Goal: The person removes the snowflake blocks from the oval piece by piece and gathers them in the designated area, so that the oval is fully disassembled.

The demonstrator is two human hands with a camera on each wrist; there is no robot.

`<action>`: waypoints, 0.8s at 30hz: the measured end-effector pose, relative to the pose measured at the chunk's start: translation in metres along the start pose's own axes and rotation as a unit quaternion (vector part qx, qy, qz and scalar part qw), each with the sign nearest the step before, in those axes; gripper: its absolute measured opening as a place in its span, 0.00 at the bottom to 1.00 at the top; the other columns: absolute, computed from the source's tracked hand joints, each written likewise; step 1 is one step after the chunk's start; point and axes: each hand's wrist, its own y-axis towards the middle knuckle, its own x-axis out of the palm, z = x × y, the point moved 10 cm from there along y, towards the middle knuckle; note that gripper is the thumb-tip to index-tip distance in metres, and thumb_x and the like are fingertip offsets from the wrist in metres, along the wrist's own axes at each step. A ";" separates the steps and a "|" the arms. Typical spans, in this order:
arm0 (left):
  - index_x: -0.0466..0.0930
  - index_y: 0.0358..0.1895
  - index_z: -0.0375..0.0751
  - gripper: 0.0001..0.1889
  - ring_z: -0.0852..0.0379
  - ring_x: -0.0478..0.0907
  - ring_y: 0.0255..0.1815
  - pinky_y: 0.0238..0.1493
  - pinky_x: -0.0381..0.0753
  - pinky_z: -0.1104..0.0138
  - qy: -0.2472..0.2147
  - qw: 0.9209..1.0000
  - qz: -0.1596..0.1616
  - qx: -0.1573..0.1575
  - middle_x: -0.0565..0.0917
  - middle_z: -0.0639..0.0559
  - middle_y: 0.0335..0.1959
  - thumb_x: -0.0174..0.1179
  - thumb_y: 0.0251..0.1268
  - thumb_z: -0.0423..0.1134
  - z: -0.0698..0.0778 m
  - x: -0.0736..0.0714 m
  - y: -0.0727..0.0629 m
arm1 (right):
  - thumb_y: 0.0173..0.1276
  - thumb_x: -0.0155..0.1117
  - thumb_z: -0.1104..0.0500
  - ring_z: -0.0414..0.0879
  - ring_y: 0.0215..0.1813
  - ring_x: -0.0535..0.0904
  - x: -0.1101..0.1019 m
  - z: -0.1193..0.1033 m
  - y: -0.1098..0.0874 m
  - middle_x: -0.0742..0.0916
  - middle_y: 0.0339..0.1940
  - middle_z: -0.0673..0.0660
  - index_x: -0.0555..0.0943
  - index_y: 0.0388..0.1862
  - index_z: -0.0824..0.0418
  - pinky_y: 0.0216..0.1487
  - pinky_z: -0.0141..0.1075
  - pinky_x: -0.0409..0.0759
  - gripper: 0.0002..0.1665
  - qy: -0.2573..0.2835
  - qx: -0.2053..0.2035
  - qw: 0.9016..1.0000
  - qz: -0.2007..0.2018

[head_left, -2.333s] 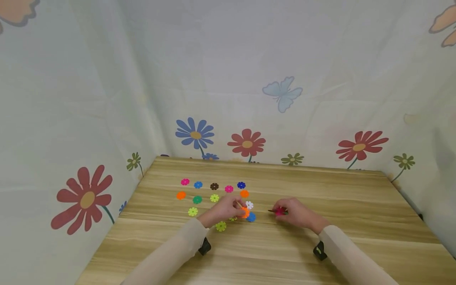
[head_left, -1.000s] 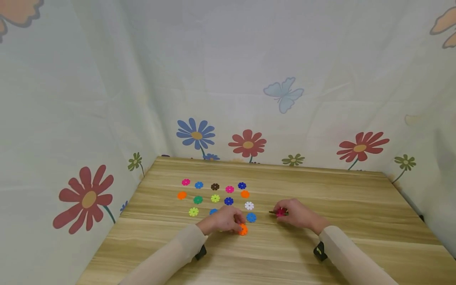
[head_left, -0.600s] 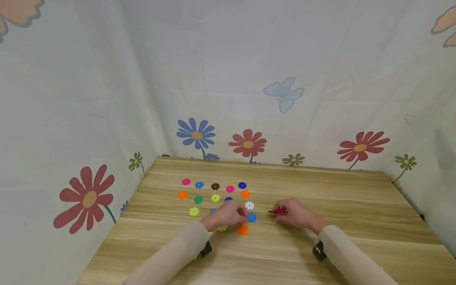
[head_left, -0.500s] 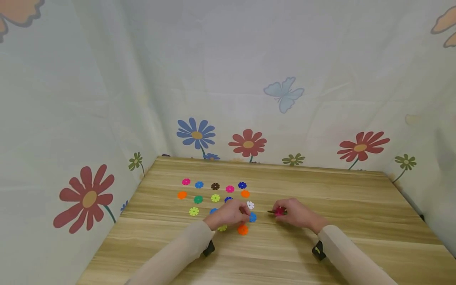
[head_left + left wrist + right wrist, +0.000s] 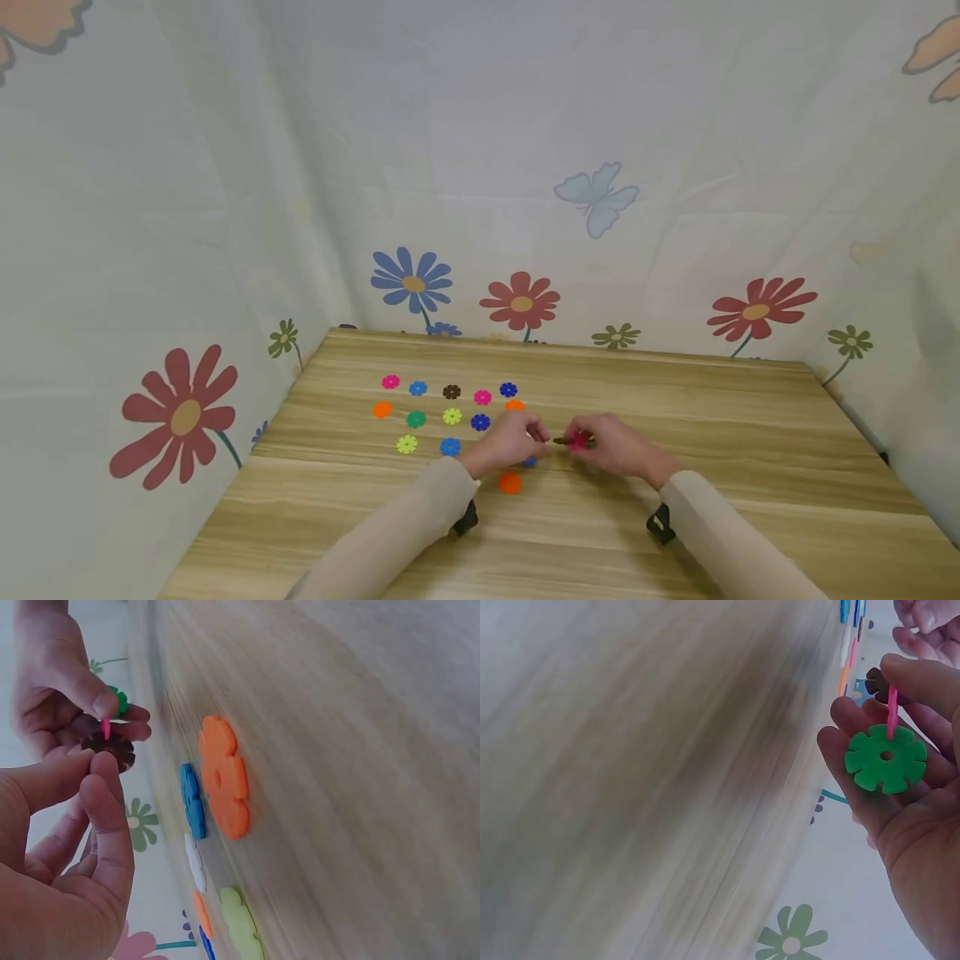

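Observation:
My right hand (image 5: pixel 611 444) holds a small joined piece of notched flower-shaped discs just above the table. In the right wrist view these are a green disc (image 5: pixel 886 759), a pink disc (image 5: pixel 892 711) seen edge-on, and a brown disc (image 5: pixel 876 685). Close by on the left, my left hand (image 5: pixel 512 439) has its thumb and index fingertips near together, pointing at the brown disc (image 5: pixel 112 750). A narrow gap seems to part them from it; whether they pinch anything is hidden. Nearest to the left hand on the table are an orange disc (image 5: pixel 223 780), a blue disc (image 5: pixel 192 801) and a white disc (image 5: pixel 195 862).
Loose discs lie spread over the left half of the wooden table (image 5: pixel 705 517), among them a green disc (image 5: pixel 416 419), a brown disc (image 5: pixel 452 392) and a pink disc (image 5: pixel 391 382). Behind stands a pale curtain (image 5: pixel 465 167) printed with flowers.
My left hand first set the orange disc down at the near side of the table, then moved right and away to the right hand. The right hand, holding its joined discs, shifted slightly left.

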 end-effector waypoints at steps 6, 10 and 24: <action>0.81 0.33 0.39 0.04 0.60 0.74 0.27 0.28 0.74 0.69 -0.006 1.000 0.006 -0.011 0.79 0.56 0.26 0.66 0.56 0.32 0.000 0.002 0.004 | 0.60 0.69 0.62 0.40 0.39 0.79 0.001 -0.004 0.002 0.83 0.35 0.47 0.80 0.39 0.57 0.41 0.39 0.79 0.09 -0.002 -0.003 1.000 0.001; 0.80 0.33 0.38 0.04 0.60 0.73 0.27 0.29 0.74 0.69 -0.010 1.000 0.012 -0.012 0.78 0.55 0.26 0.66 0.55 0.30 0.000 0.003 0.006 | 0.60 0.69 0.63 0.41 0.38 0.79 0.001 -0.006 0.003 0.84 0.35 0.48 0.80 0.39 0.57 0.41 0.39 0.79 0.09 0.001 -0.012 1.000 0.005; 0.79 0.30 0.38 0.04 0.61 0.71 0.26 0.28 0.71 0.71 -0.016 0.999 0.031 0.001 0.78 0.54 0.25 0.64 0.56 0.27 0.001 0.004 0.009 | 0.61 0.68 0.63 0.42 0.41 0.79 0.000 -0.002 0.005 0.84 0.39 0.48 0.79 0.43 0.56 0.43 0.40 0.78 0.12 0.028 0.008 1.000 0.009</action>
